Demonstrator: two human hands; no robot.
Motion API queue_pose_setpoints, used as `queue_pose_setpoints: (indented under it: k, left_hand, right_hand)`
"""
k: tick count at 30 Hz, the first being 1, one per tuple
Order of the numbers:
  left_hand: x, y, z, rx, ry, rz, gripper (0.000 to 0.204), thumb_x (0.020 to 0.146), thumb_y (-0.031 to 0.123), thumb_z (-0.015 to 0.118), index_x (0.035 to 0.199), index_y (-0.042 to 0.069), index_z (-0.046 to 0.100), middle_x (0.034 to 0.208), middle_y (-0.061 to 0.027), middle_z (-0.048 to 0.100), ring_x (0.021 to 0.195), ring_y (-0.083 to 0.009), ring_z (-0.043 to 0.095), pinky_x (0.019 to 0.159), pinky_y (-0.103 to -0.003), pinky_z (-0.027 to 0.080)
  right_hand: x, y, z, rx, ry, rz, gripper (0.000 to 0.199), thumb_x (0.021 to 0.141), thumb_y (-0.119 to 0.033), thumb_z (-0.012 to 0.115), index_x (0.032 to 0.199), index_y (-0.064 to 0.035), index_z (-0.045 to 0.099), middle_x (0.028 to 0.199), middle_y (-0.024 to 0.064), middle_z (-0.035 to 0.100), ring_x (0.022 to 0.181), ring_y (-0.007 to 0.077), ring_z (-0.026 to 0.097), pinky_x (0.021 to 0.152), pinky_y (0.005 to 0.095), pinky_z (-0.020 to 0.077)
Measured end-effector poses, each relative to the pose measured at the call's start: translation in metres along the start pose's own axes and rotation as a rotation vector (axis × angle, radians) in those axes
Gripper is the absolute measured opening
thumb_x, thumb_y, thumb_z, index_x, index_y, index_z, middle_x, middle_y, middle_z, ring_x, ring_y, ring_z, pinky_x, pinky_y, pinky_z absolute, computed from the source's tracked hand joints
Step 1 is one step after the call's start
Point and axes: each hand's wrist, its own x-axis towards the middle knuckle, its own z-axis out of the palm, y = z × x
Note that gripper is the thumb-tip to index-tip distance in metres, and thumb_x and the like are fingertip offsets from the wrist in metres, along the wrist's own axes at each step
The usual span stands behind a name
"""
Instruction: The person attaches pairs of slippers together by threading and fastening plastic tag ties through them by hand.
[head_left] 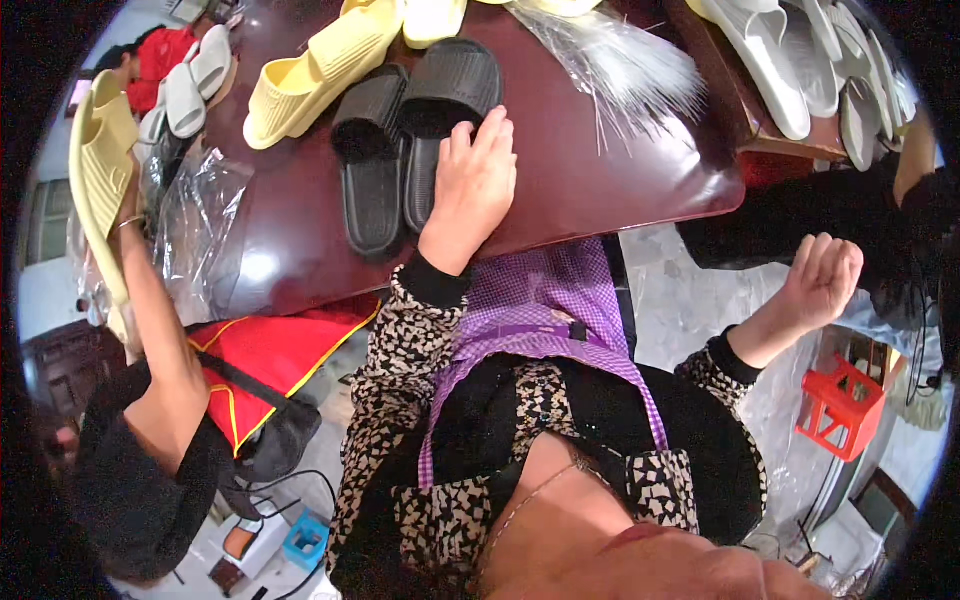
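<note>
On the dark red table (620,190) lies a pair of black slippers, toes pointing away from me. The left black slipper (372,200) is beside the right black slipper (450,85), whose strap is ribbed. My left hand (475,190) rests over the right slipper's outer edge, fingers stretched toward the strap and apart. It covers part of the footbed, and its thumb is hard to make out. Off the table to the right, my right hand (822,280) is raised with its fingers curled in, and nothing shows in it.
Yellow slippers (320,75) and a clump of thin clear plastic strips (625,70) sit farther back. White slippers (765,70) stand at the far right. A co-worker at left holds a yellow slipper (95,175) near plastic bags (200,230). A red stool (845,405) is below right.
</note>
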Motion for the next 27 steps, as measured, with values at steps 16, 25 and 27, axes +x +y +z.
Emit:
queue_pose_setpoints:
  k: [16, 25, 27]
  left_hand:
    - [0.005, 0.028, -0.009, -0.256, 0.032, -0.019, 0.03, 0.08, 0.011, 0.062, 0.108, 0.001, 0.06, 0.116, -0.0111, 0.058, 0.104, -0.0294, 0.052, 0.09, -0.04, 0.04]
    - [0.012, 0.043, 0.013, -0.309, -0.023, -0.009, 0.026, 0.082, 0.01, 0.06, 0.106, 0.001, 0.061, 0.116, -0.0118, 0.059, 0.103, -0.03, 0.053, 0.09, -0.039, 0.04]
    - [0.012, 0.045, 0.018, -0.321, -0.035, 0.003, 0.026, 0.082, 0.01, 0.06, 0.106, 0.001, 0.061, 0.116, -0.0121, 0.059, 0.103, -0.03, 0.053, 0.09, -0.039, 0.041]
  right_hand:
    - [0.003, 0.025, -0.031, -0.327, 0.121, 0.046, 0.019, 0.092, -0.003, 0.048, 0.104, 0.0037, 0.062, 0.06, -0.0017, 0.035, 0.054, 0.0105, 0.033, 0.051, 0.0267, 0.0295]
    - [0.011, 0.037, -0.061, -0.353, 0.234, 0.037, 0.018, 0.093, -0.003, 0.048, 0.102, 0.0055, 0.061, 0.061, 0.0002, 0.036, 0.057, 0.0133, 0.036, 0.053, 0.0298, 0.0339]
    - [0.011, 0.037, -0.068, -0.339, 0.218, 0.044, 0.018, 0.093, -0.002, 0.048, 0.102, 0.0059, 0.061, 0.061, 0.0007, 0.037, 0.057, 0.0139, 0.036, 0.054, 0.0303, 0.0351]
